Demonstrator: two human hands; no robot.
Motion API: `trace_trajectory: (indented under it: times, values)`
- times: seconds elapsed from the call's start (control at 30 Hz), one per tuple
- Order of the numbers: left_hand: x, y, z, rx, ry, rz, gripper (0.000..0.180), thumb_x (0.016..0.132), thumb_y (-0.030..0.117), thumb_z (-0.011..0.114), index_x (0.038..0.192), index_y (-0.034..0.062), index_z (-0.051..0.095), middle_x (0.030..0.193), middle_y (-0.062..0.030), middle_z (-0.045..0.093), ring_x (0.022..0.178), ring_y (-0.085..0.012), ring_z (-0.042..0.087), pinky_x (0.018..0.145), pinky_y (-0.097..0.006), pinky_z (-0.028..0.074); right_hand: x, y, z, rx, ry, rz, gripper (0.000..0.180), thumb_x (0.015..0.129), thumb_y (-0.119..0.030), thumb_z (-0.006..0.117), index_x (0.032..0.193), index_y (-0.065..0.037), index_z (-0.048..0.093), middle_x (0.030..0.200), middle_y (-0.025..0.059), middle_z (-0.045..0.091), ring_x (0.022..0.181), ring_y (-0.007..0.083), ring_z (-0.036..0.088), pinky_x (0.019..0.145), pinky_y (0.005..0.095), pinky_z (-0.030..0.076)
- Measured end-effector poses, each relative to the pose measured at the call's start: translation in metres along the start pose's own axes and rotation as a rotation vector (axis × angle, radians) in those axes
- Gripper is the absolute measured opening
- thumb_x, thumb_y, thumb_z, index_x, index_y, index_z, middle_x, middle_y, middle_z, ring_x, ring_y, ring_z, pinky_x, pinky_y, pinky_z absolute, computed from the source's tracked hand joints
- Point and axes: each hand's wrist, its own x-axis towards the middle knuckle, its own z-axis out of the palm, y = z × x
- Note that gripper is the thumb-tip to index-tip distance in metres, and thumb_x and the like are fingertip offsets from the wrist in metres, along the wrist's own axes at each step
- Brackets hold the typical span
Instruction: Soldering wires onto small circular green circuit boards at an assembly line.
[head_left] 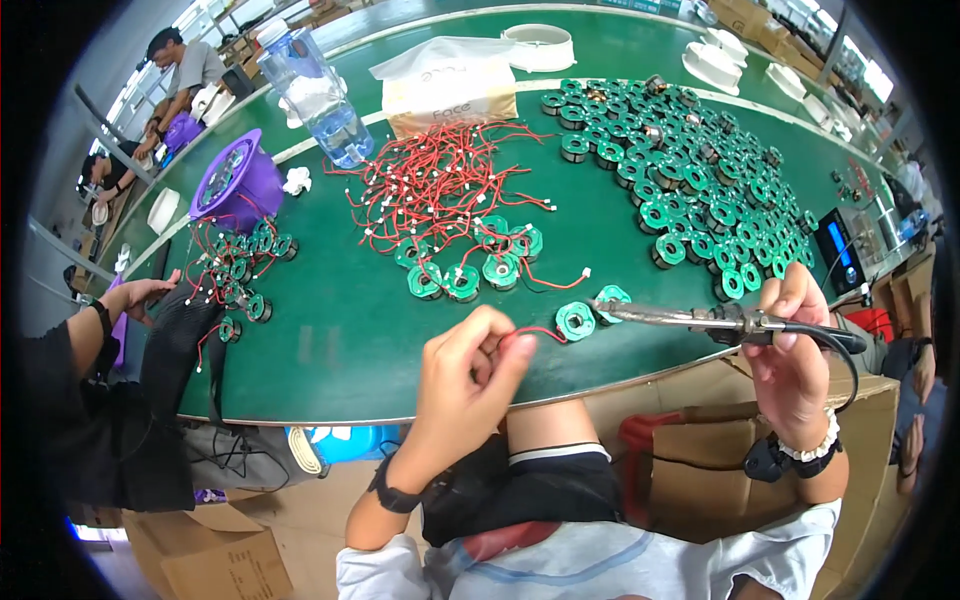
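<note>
Near the front edge of the green bench, my left hand point(468, 370) pinches a red wire point(538, 330) that runs to a small round green coil board point(575, 321). My right hand point(790, 350) is closed round a soldering iron point(735, 322), which points left across the bench. The iron's tip lies over a second green coil board point(612, 303), partly hiding it; whether they touch, I cannot tell. Just beyond my left hand stands a group of coil boards point(462, 282) with red wires. Behind them spreads a tangled heap of red wires point(430, 190) with white connectors.
Many coil boards point(700, 190) cover the right of the bench. At the right edge stands a soldering station point(840, 250) with a lit blue screen. A water bottle point(325, 105), a paper-covered box point(448, 100) and a purple tub point(235, 180) stand behind. A co-worker's hand point(145, 295) is at left.
</note>
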Motion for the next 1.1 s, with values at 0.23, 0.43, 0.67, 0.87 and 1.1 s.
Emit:
trace_trajectory:
  times: [0.23,0.43,0.67,0.87,1.1]
  values:
    - [-0.016,-0.008,-0.015,-0.060,-0.004,-0.049,0.009,0.080,0.004,0.052,0.072,0.0005,0.051,0.056,-0.0005,0.051,0.044,-0.0028,0.034,0.041,-0.020,0.026,0.005,0.016,-0.004,-0.077,-0.011,0.073,0.018,0.071,-0.008,0.059,0.074,-0.008,0.041,0.065,0.0016,0.047,0.050,0.0057,0.049,0.037,0.0152,0.036]
    - [-0.018,-0.007,-0.018,0.037,-0.092,0.078,0.006,0.074,0.001,0.057,0.071,0.0000,0.053,0.058,-0.0037,0.052,0.044,-0.0086,0.040,0.041,-0.021,0.029,0.005,0.028,-0.008,-0.124,-0.041,0.141,0.017,0.068,-0.003,0.058,0.072,-0.007,0.041,0.065,0.0023,0.048,0.051,0.0067,0.050,0.038,0.0158,0.038]
    - [-0.018,-0.002,-0.018,0.073,-0.131,0.144,0.006,0.071,-0.001,0.060,0.069,0.0000,0.054,0.055,-0.0032,0.048,0.043,-0.0099,0.040,0.039,-0.023,0.027,0.006,0.034,-0.006,-0.097,-0.054,0.160,0.019,0.066,0.001,0.056,0.072,-0.007,0.041,0.066,0.0037,0.048,0.048,0.0068,0.049,0.039,0.0164,0.040]
    - [-0.016,-0.002,-0.015,0.056,-0.091,0.110,0.006,0.070,-0.001,0.061,0.070,0.0000,0.055,0.053,-0.0020,0.044,0.041,-0.0093,0.035,0.039,-0.023,0.025,0.006,0.037,-0.006,-0.111,-0.043,0.186,0.017,0.068,0.000,0.055,0.072,-0.007,0.040,0.064,0.0036,0.048,0.047,0.0063,0.048,0.038,0.0164,0.040]
    - [-0.015,-0.002,-0.015,0.031,-0.054,0.111,0.006,0.069,-0.001,0.061,0.069,0.0003,0.055,0.050,-0.0011,0.040,0.041,-0.0087,0.033,0.039,-0.023,0.024,0.007,0.039,-0.005,-0.121,-0.045,0.179,0.017,0.068,0.000,0.056,0.072,-0.007,0.041,0.063,0.0031,0.048,0.044,0.0060,0.046,0.040,0.0161,0.040]
